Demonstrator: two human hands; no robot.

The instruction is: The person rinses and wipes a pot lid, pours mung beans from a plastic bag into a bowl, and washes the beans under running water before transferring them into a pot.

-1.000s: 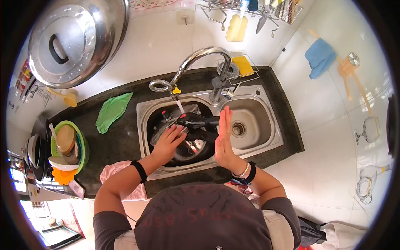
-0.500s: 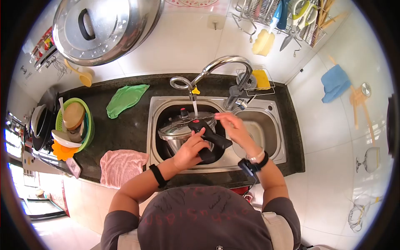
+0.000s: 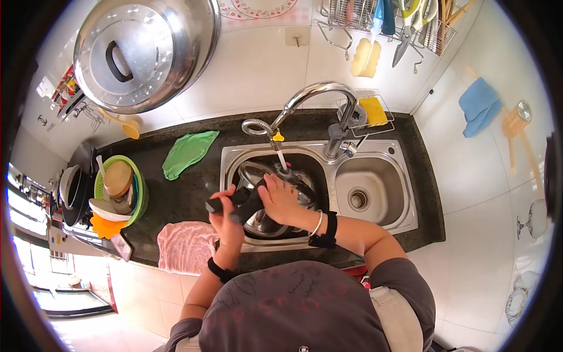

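Note:
A shiny metal pot with a lid and black handles (image 3: pixel 251 206) is in the left sink basin (image 3: pixel 319 234), under a stream of water from the chrome faucet (image 3: pixel 319 88). My left hand (image 3: pixel 227 222) is closed round the end of the black handle, at the basin's left edge. On the upper part of the same handle rests my right hand (image 3: pixel 280 199), its fingers stretched and lying flat against it. My hands and the handle hide part of the pot.
A green cloth (image 3: pixel 189 154) and a pink cloth (image 3: pixel 186 246) lie on the counter, left of the sink. A green basket (image 3: pixel 141 205) of dishes stands further left. A large metal lid (image 3: pixel 141 53) is at the upper left. The right basin (image 3: pixel 384 208) has a drain.
The black handle has swung to the left, with my left hand now round its end. My right hand has moved left and down onto the handle. The camera view has shifted slightly.

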